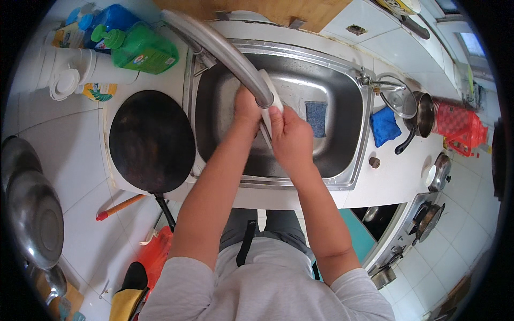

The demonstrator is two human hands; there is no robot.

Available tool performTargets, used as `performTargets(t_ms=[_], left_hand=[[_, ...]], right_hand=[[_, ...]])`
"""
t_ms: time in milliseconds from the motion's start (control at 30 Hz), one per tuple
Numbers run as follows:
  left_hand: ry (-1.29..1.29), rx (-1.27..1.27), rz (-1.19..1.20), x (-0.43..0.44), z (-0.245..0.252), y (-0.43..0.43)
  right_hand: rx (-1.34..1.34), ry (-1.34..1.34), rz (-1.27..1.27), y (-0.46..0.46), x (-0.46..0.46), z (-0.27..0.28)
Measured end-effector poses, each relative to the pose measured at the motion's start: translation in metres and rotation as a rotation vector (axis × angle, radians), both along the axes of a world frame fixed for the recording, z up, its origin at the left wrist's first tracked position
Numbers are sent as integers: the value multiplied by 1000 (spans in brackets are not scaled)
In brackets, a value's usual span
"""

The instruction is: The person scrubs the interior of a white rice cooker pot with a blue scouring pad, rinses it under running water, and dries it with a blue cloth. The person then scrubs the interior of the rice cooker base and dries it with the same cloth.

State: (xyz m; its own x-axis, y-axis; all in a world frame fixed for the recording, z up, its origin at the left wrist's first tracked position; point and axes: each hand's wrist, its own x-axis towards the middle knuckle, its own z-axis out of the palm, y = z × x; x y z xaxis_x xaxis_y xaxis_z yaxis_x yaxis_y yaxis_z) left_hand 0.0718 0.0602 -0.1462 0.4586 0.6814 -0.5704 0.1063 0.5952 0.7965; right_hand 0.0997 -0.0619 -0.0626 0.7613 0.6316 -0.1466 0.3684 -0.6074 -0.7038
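Note:
Over the stainless steel sink [225, 152], a white dish [268, 82] is tilted nearly on edge, so mostly its rim shows. My right hand [292, 136] grips it on the right side, thumb on the near part of the rim. On the dish's other side is my left hand [245, 105], close against it; its fingers are hidden and I cannot tell if it holds anything. The curved metal faucet [241, 64] passes above both hands, its mouth over the dish. A blue-grey scrubbing pad [316, 119] lies on the sink floor to the right.
Left of the sink rests a black flat pan [152, 140], its handle past the counter edge. Green [144, 50] and blue [114, 22] bottles stand behind. To the right are a blue cloth [385, 125], a brown stopper [374, 162], a saucepan [423, 114] and a glass lid [398, 96].

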Motion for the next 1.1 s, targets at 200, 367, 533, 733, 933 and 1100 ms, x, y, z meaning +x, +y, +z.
performTargets(t_ms=[200, 367, 533, 733, 933, 1100], left_hand=[[197, 510, -306, -14, 29, -37], [66, 597, -129, -12, 30, -22], [89, 573, -314, -15, 29, 2], [214, 1160, -477, -84, 24, -75], [347, 446, -310, -101, -6, -55], [452, 298, -529, -67, -49, -17]], right_hand=[[168, 148, -231, 16, 14, -6], [80, 198, -190, 22, 0, -11], [165, 233, -212, 23, -7, -15], [506, 871, -795, 24, 23, -21], [678, 948, -989, 5, 25, -16], [747, 1057, -862, -28, 36, -20]])
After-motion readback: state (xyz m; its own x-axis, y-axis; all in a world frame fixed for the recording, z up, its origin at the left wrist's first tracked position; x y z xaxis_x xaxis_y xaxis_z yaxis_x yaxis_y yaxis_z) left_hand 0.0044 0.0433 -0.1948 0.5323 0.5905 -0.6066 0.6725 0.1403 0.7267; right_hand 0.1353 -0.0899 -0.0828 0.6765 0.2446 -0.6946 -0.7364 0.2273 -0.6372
